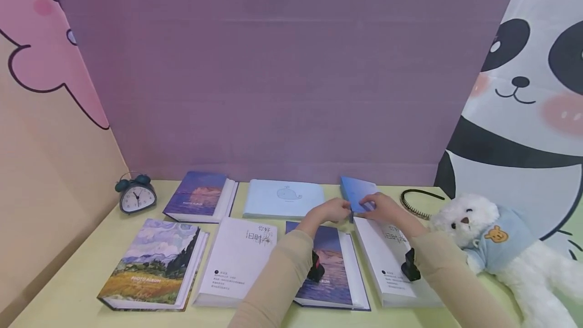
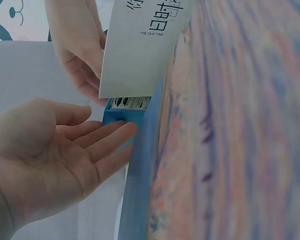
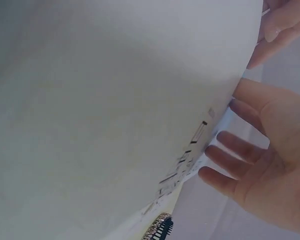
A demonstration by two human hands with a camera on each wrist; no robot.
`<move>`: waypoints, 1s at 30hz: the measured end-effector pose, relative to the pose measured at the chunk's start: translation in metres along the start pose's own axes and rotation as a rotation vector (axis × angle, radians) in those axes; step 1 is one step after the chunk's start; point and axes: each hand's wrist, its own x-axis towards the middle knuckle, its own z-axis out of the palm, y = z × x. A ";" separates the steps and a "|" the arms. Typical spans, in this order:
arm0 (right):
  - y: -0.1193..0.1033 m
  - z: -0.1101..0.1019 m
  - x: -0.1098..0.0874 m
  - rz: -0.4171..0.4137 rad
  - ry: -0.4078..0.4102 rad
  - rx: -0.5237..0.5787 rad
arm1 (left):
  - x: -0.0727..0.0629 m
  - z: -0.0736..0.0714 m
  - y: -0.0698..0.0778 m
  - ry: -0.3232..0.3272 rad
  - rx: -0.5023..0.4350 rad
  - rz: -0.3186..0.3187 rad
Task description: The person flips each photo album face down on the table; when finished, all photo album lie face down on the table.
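Presently, the blue album (image 1: 357, 190) sits at the rear of the worktop (image 1: 73, 297), right of the whale album (image 1: 282, 199). The left hand (image 2: 55, 155) extends its fingers at the blue album's near end. The right hand (image 3: 280, 150) has three fingers spread; whether its thumb and index finger pinch the album cannot be determined. Outward: white book (image 1: 380, 262) in front; headband (image 1: 412, 210) and teddy bear (image 1: 501, 247) at right.

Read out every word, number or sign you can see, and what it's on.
"PHOTO ALBUM": landscape album; rear purple album.
"ALBUM": front purple album, rest covered.
"你好 旧时光": left white album.
"THE OLD TIME": right white album.
Blue album: nothing legible.
Too small: white albums' fine print, whale album caption, alarm clock numerals.
Blurred: right wrist view's lettering.
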 end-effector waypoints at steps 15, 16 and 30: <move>0.002 0.001 0.001 0.053 0.018 -0.032 | 0.006 0.003 -0.007 -0.010 -0.137 0.002; 0.003 0.001 0.001 0.045 0.019 -0.032 | 0.005 0.003 -0.007 -0.012 -0.142 -0.001; 0.003 -0.005 -0.001 0.028 0.139 0.118 | 0.002 0.001 -0.009 0.079 -0.233 0.049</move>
